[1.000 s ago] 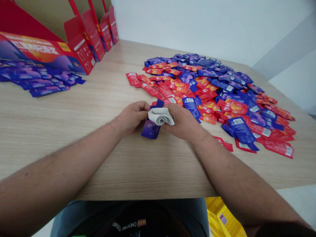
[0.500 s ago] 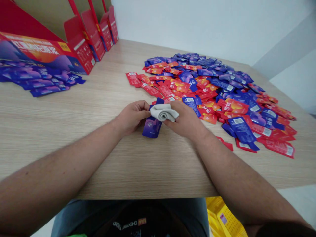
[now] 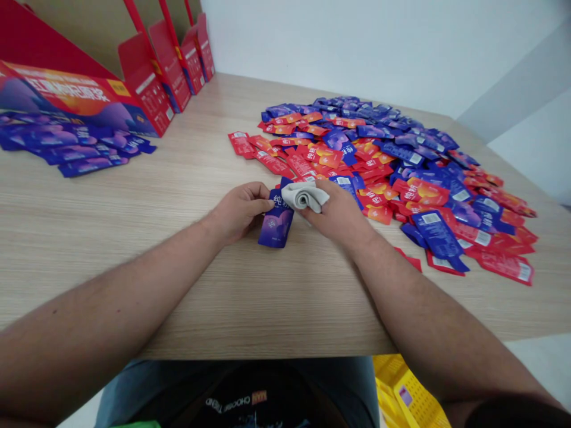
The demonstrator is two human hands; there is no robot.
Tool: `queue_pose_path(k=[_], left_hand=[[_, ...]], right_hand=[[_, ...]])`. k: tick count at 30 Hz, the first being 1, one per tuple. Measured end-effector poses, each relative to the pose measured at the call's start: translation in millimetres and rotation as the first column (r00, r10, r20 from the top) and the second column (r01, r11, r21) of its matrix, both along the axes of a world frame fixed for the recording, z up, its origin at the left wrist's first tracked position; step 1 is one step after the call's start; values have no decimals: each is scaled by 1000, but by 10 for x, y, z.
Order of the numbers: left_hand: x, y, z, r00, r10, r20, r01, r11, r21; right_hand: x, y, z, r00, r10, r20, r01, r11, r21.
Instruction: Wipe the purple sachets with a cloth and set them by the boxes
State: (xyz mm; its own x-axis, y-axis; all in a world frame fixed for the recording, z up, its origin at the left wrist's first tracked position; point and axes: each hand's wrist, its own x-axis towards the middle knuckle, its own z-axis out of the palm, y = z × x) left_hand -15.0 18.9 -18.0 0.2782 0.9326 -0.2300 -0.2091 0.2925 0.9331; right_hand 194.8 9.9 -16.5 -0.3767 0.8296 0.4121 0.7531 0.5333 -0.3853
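At centre, the left hand (image 3: 244, 213) pinches a purple pouch (image 3: 274, 229) by its side; the right hand (image 3: 341, 208) grips a rolled grey cloth (image 3: 305, 195) overlapping it at one o'clock. Tabletop (image 3: 267, 303) gives room to its edge at six and toward nine; piled pouches (image 3: 395, 172) crowd twelve to three.

Black shirt (image 3: 276, 380) with pale lettering (image 3: 229, 402) reading CHOOSE TREND beside MAN on an orange block (image 3: 259, 396), more print (image 3: 252, 419) below. Blue-grey trousers (image 3: 127, 389) at either side. Dark sleeve (image 3: 517, 415) at near right; forearms (image 3: 165, 270) and fingers (image 3: 260, 206) bare.
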Motion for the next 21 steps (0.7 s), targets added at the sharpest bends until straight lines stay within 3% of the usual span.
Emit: queue_pose_path(k=[4,9,13,18,21], left_hand=[[0,-1,7,1000,-13,19,13,1000,9],[1,-13,25,1000,1,0,-1,1000,-15],[4,-14,19,1000,-6,7,6,1000,5],[-5,-1,-5,1000,0,-2,0,1000,2],[-7,5,-15,1000,-9,-1,9,1000,16]], right_hand=[[-6,-5,-1,995,97,34,-96,994,-43],[-1,9,-9,1000,-29,-1,29,1000,-3],[-15,-1,-12,996,87,15,-86,995,-51],[-1,17,-29,999,-23,-21,23,1000,-19],[-4,11,-32,997,79,9,-79,996,-30]])
